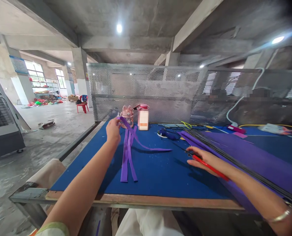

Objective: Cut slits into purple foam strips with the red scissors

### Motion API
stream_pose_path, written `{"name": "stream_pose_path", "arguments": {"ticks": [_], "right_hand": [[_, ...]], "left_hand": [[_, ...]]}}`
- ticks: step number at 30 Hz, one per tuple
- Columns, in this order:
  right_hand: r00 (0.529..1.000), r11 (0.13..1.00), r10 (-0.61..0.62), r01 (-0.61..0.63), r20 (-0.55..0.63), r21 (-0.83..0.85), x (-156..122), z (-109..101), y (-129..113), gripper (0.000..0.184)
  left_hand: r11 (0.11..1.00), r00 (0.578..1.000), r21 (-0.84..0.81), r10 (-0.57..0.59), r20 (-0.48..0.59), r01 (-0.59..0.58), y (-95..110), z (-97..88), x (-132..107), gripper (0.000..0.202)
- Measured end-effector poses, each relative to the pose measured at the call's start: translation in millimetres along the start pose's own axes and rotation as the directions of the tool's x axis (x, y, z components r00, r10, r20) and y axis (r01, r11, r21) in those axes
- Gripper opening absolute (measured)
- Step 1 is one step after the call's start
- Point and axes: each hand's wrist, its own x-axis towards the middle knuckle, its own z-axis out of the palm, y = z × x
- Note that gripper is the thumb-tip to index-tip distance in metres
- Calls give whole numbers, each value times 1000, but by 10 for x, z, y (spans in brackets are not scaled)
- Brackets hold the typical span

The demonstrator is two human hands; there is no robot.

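Note:
My left hand (113,131) is stretched out over the blue table (155,170), fingers pinched on one end of a purple strip (146,144). That strip trails right across the table to about its middle. Two more purple strips (127,157) lie flat below the hand, pointing toward me. My right hand (202,159) rests on the table by a stack of purple fabric (249,157), closed round a red-handled tool (209,167) that runs back along my wrist; its tip points left.
A pink bottle (128,115) and a pink-capped container (143,119) stand at the table's far edge before a perforated metal screen (160,91). Dark rods (234,157) lie on the purple fabric. Cables and small items sit at the far right. A grey machine (1,124) stands on the floor at left.

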Motion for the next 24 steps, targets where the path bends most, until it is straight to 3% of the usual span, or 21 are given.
{"name": "stream_pose_path", "arguments": {"ticks": [3,7,10,12,15,18,21,24], "right_hand": [[986,980,157,-163,-57,-115,-152,2,238,39],[949,899,312,-308,-38,-312,-194,35,278,19],[953,900,290,-242,82,-364,-126,55,105,21],[942,874,305,-220,138,-432,-54,45,-47,25],[885,825,398,-229,244,-516,50,-36,-238,25],[809,800,466,-211,359,-562,139,-173,-382,37],[842,733,428,-111,328,-672,248,-231,-576,38],[939,752,191,48,287,-658,374,-39,-852,36]], "left_hand": [[955,985,-242,-170,39,174,240,0,216,13],[914,950,-283,-310,-28,290,315,-111,367,18],[957,956,-76,-287,-69,281,210,-221,394,25],[953,974,203,-222,-42,226,110,-286,377,26],[901,968,370,-249,14,227,-43,-373,313,27],[810,938,528,-339,69,254,-179,-446,234,23],[725,917,645,-388,91,243,-283,-485,166,20],[694,914,686,-392,106,218,-323,-482,97,18]]}}
